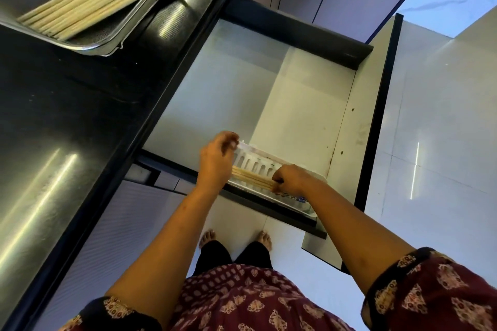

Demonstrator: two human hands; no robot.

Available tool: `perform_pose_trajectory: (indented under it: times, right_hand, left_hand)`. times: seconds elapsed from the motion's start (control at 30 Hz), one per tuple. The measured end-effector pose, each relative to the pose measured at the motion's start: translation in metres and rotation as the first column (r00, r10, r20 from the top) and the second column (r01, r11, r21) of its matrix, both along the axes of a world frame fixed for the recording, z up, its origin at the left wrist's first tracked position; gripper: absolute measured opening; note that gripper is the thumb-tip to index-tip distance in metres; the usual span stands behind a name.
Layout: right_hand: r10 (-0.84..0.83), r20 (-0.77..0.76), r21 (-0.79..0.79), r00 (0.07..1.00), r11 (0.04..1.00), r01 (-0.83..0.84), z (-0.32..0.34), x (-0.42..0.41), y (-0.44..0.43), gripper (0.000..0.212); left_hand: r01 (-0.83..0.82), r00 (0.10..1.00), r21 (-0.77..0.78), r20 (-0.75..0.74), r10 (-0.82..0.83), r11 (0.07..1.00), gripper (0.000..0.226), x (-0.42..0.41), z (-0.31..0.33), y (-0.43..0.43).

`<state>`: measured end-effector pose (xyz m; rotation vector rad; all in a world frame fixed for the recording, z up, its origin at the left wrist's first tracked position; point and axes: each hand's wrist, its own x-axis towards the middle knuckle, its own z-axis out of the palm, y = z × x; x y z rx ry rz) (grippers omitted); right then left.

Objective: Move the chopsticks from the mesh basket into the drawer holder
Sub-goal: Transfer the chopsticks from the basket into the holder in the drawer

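Observation:
A bundle of wooden chopsticks (251,178) lies across the white slotted holder (255,160) at the near end of the open drawer (301,105). My right hand (291,179) is shut on the bundle's right end. My left hand (217,160) rests over the bundle's left end at the holder's edge, fingers curled; whether it grips anything cannot be told. Several more chopsticks (88,1) with blue-and-white patterned tops lie in the metal mesh basket (150,0) on the counter at the top left.
A dark glossy countertop (53,126) runs along the left, its edge overhanging the drawer. The drawer's black front rim (376,115) stands to the right. White tiled floor (443,115) lies beyond, and my bare feet (236,238) stand below the drawer.

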<state>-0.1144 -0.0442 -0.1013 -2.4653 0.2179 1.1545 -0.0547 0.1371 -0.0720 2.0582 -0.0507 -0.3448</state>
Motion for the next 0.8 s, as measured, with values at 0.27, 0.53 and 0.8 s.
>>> perform_pose_trajectory:
  times: [0.27, 0.53, 0.8]
  right_hand:
    - [0.023, -0.026, -0.017, 0.999, 1.0, -0.024, -0.008, -0.004, 0.005, 0.023]
    - [-0.077, 0.068, 0.023, 0.995, 0.997, 0.075, -0.014, -0.012, 0.001, 0.031]
    - [-0.162, 0.124, 0.061, 0.979, 0.986, 0.155, -0.015, -0.021, -0.004, 0.032]
  left_hand:
    - [0.689, 0.716, 0.476, -0.332, -0.614, 0.546, 0.03, -0.004, -0.019, -0.013]
    - [0.716, 0.689, 0.48, -0.373, -0.621, 0.506, 0.025, 0.008, -0.025, -0.025]
    - [0.703, 0.691, 0.538, -0.363, -0.625, 0.465, 0.024, 0.007, -0.029, -0.032]
